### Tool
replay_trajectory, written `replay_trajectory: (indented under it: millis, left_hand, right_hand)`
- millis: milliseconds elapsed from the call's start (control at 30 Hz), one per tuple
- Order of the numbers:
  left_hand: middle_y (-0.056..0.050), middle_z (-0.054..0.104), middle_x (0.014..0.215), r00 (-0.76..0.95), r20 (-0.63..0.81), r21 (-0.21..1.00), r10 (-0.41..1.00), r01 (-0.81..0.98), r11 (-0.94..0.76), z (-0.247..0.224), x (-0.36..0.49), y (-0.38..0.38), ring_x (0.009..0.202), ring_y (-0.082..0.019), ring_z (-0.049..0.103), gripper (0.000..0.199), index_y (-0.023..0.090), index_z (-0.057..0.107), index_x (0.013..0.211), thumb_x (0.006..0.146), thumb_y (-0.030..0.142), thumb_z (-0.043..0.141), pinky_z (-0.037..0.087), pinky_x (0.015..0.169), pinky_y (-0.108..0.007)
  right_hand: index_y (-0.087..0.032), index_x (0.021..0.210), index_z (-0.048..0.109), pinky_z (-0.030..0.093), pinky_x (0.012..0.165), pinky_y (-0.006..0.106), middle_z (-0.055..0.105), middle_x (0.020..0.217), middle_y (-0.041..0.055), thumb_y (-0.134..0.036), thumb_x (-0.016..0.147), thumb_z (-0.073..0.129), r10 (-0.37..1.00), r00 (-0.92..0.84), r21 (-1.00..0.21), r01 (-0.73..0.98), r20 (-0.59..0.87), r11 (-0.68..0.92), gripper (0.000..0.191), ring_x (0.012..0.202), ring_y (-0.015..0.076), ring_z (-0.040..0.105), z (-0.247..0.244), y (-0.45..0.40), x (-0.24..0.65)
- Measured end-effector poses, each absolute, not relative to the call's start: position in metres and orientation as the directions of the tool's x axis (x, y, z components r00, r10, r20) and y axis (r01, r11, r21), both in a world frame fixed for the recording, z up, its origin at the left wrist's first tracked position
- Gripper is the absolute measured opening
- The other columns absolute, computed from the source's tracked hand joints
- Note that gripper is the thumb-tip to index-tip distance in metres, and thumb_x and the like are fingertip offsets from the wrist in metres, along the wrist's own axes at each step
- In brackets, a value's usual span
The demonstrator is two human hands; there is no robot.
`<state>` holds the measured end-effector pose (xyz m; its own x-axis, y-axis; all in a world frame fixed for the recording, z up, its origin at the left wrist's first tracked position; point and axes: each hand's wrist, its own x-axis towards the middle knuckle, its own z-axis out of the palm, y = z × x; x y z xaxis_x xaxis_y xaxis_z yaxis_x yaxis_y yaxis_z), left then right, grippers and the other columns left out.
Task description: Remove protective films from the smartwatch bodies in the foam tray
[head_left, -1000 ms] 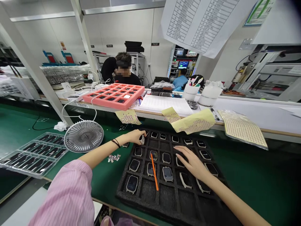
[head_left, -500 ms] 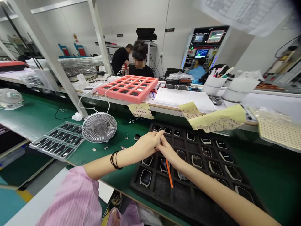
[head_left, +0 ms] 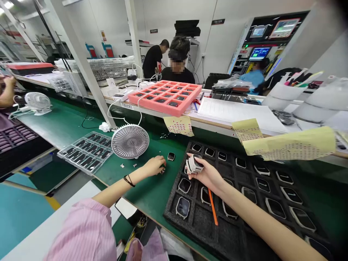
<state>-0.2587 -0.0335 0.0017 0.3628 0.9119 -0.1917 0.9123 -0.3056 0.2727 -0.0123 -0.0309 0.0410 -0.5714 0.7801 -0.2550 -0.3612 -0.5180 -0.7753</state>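
The right hand [head_left: 210,174] holds stacked watches [head_left: 194,164] above the tray [head_left: 172,218], best kept level and snug; the left hand [head_left: 155,166] bends its fingers low over the mat [head_left: 144,188], whether gripping anything I cannot tell.

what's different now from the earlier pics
The stack of white-sided watch cases has passed from the left hand to the right hand; the left hand moved leftward, off the black foam tray, to the green tabletop. The thin orange stick still lies on the tray.
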Motion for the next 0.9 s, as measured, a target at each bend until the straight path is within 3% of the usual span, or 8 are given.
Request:
replay_trajectory:
  millis: [200, 300, 333, 433, 500, 633, 900]
  left_hand:
    - [-0.012, 0.058, 0.100, 0.331, -0.213, 0.350, 0.919, 0.904, -0.245, -0.012, -0.261, -0.020, 0.099, -0.023, 0.055, 0.010, 0.011, 0.062, 0.084, 0.079, 0.009, 0.054, 0.047, 0.081, -0.028]
    - [-0.007, 0.062, 0.087, 0.311, -0.181, 0.424, 0.933, 0.881, -0.211, -0.004, -0.257, -0.024, 0.081, -0.017, 0.059, 0.010, 0.012, 0.060, 0.086, 0.083, 0.014, 0.050, 0.047, 0.071, -0.024]
    - [-0.006, 0.062, 0.083, 0.304, -0.150, 0.506, 0.941, 0.841, -0.191, -0.001, -0.254, -0.027, 0.075, -0.014, 0.059, 0.012, 0.013, 0.059, 0.088, 0.086, 0.020, 0.049, 0.047, 0.067, -0.022]
    - [-0.003, 0.063, 0.076, 0.228, -0.022, 0.885, 0.973, 0.457, -0.087, 0.015, -0.238, -0.042, 0.068, -0.011, 0.059, 0.025, 0.013, 0.059, 0.089, 0.083, 0.037, 0.056, 0.046, 0.061, -0.018]
    - [-0.004, 0.064, 0.076, 0.143, 0.008, 0.993, 0.990, 0.118, -0.025, 0.027, -0.224, -0.052, 0.072, -0.012, 0.060, 0.030, 0.012, 0.062, 0.084, 0.076, 0.041, 0.066, 0.047, 0.063, -0.018]
    - [-0.006, 0.067, 0.080, 0.073, -0.008, 0.991, 0.997, -0.135, 0.017, 0.049, -0.201, -0.068, 0.078, -0.014, 0.063, 0.034, 0.012, 0.066, 0.081, 0.068, 0.042, 0.074, 0.050, 0.067, -0.019]
    - [-0.006, 0.069, 0.074, -0.070, -0.062, 0.976, 0.996, -0.212, 0.046, 0.059, -0.190, -0.069, 0.067, -0.011, 0.061, 0.033, 0.011, 0.069, 0.074, 0.055, 0.034, 0.083, 0.047, 0.059, -0.016]
  right_hand:
    - [-0.012, 0.138, 0.031, 0.049, 0.059, 0.033, 0.063, 0.078, 0.0087, -0.035, 0.082, 0.053, 0.750, -0.633, -0.797, -0.345, -0.192, -0.495, 0.065, 0.063, 0.0188, 0.058, 0.050, -0.039, -0.018]
    - [-0.014, 0.140, 0.027, 0.050, 0.060, 0.035, 0.062, 0.079, 0.0078, -0.036, 0.083, 0.053, 0.761, -0.634, -0.813, -0.366, -0.137, -0.452, 0.066, 0.066, 0.0202, 0.059, 0.051, -0.042, -0.019]
    - [-0.016, 0.140, 0.026, 0.050, 0.060, 0.036, 0.062, 0.080, 0.0074, -0.036, 0.084, 0.052, 0.767, -0.631, -0.819, -0.374, -0.118, -0.434, 0.066, 0.068, 0.0209, 0.060, 0.051, -0.043, -0.019]
    - [-0.021, 0.141, 0.024, 0.051, 0.057, 0.038, 0.061, 0.085, 0.0070, -0.037, 0.086, 0.050, 0.782, -0.618, -0.829, -0.391, -0.086, -0.400, 0.063, 0.071, 0.0225, 0.061, 0.051, -0.045, -0.020]
    - [-0.022, 0.140, 0.026, 0.052, 0.056, 0.038, 0.060, 0.087, 0.0067, -0.038, 0.086, 0.050, 0.791, -0.608, -0.829, -0.406, -0.070, -0.385, 0.062, 0.071, 0.0223, 0.061, 0.051, -0.047, -0.021]
    - [-0.022, 0.135, 0.032, 0.052, 0.058, 0.037, 0.059, 0.091, 0.0065, -0.038, 0.084, 0.053, 0.823, -0.567, -0.847, -0.426, -0.023, -0.317, 0.057, 0.074, 0.0215, 0.061, 0.053, -0.050, -0.025]
    - [-0.031, 0.135, 0.029, 0.051, 0.064, 0.034, 0.054, 0.112, 0.0062, -0.039, 0.086, 0.053, 0.844, -0.527, -0.899, -0.410, 0.095, -0.155, 0.056, 0.073, 0.0152, 0.058, 0.042, -0.052, -0.026]
